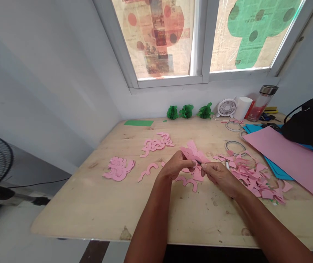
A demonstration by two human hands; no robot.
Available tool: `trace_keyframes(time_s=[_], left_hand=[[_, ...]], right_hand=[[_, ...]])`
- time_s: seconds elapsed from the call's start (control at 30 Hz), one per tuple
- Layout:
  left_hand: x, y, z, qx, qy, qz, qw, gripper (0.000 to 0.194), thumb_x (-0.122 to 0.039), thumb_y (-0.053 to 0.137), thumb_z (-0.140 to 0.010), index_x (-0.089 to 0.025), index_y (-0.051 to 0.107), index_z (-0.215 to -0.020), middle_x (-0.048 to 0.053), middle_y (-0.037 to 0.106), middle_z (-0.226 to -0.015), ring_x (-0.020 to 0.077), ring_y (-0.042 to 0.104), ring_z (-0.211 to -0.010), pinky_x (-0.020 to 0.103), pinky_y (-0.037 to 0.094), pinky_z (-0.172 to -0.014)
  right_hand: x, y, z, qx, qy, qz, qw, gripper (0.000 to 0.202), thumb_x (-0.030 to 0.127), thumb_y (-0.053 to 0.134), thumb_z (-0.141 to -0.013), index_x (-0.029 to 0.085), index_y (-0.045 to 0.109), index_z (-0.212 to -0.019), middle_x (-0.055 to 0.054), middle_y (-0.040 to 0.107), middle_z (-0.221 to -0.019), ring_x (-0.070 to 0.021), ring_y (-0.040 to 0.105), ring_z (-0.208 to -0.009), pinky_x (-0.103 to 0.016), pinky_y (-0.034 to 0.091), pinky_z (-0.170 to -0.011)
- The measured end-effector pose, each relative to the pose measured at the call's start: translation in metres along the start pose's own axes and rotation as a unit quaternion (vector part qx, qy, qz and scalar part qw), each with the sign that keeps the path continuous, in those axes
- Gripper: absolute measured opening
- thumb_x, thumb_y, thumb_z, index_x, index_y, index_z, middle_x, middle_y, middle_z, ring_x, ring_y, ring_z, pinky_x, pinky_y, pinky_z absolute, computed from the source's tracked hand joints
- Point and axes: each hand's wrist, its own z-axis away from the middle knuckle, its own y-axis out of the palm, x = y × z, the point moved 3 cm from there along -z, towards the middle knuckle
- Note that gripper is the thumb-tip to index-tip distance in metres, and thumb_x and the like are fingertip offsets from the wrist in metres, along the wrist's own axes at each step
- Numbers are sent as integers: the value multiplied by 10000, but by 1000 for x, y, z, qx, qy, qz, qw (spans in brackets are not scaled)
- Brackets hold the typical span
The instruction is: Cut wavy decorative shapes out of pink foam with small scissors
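Observation:
My left hand [178, 165] is closed on a piece of pink paper [185, 150], thumb and fingers pinching it above the table. Close beside it, my right hand [219, 176] is closed, its fingertips at the paper's edge. A small dark thing [198, 162] shows between the two hands, too small to name; my fingers hide the rest. Under and around my hands lie more pink paper pieces, among them a wavy cut strip [187, 181]. Left of my hands lie another wavy strip [148, 171], a heap of curved pink cut-outs [156, 143] and a stacked pile of them [119, 168].
Pink scraps [251, 177] lie right of my hands, near tape rings [235, 147]. Pink sheets [288, 160] and blue sheets [275, 166] lie further right, beside a black bag [308, 122]. Green paper ornaments [186, 111], a small fan [227, 108] and a bottle [262, 104] stand along the back.

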Motion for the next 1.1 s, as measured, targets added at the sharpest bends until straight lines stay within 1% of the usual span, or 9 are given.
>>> trace_keyframes(time_s=[0.17,0.37,0.53,0.67,0.73,0.87,0.97,1.1], left_hand=[[2,0,0,4,-11,-9,1000,94,-187,597,-614,-105,626,-579,20,555,-504,121,504,-524,256,393,-550],[3,0,0,6,-21,-12,1000,116,-192,587,-607,-106,656,-644,15,553,-514,121,503,-526,254,388,-543],[4,0,0,14,-15,-20,1000,107,-177,576,-619,-105,654,-624,25,554,-520,123,503,-530,256,390,-549],[4,0,0,15,-15,-15,1000,132,-175,581,-628,-102,668,-695,22,550,-523,124,501,-529,256,391,-544],[3,0,0,16,-13,-14,1000,121,-185,587,-630,-103,664,-676,22,545,-519,124,503,-530,256,394,-545],[3,0,-1,3,-15,-16,1000,124,-228,617,-624,-107,642,-615,31,557,-525,133,518,-539,263,400,-550],[4,0,-1,-12,-23,-17,1000,150,-254,643,-621,-105,644,-630,37,564,-528,139,526,-543,268,406,-558],[4,0,-3,-25,-10,5,1000,173,-273,663,-626,-108,654,-677,33,564,-545,128,512,-537,259,398,-548]], right_hand=[[2,0,1,11,4,7,1000,418,524,438,-808,155,565,-659,84,212,-436,-74,156,-410,-235,95,-414],[3,-1,2,18,-1,11,1000,414,522,436,-812,163,554,-643,81,198,-447,-79,159,-421,-237,103,-420],[2,-2,2,25,-5,18,1000,411,527,439,-807,167,550,-643,82,196,-451,-79,159,-420,-238,104,-417],[2,-2,1,20,-6,22,1000,417,535,445,-797,168,539,-622,83,191,-449,-78,155,-418,-237,102,-417],[2,-2,1,16,-8,25,1000,416,532,443,-798,168,541,-622,81,192,-451,-79,158,-419,-237,103,-417],[1,-3,0,3,-17,32,999,411,527,442,-802,169,543,-626,79,192,-460,-81,166,-422,-235,111,-416],[1,-4,0,-13,-23,39,999,414,528,447,-798,168,532,-614,76,205,-462,-81,180,-423,-233,117,-415],[1,-3,0,-5,-16,23,1000,411,524,430,-812,161,560,-671,78,217,-461,-80,186,-422,-230,121,-415]])
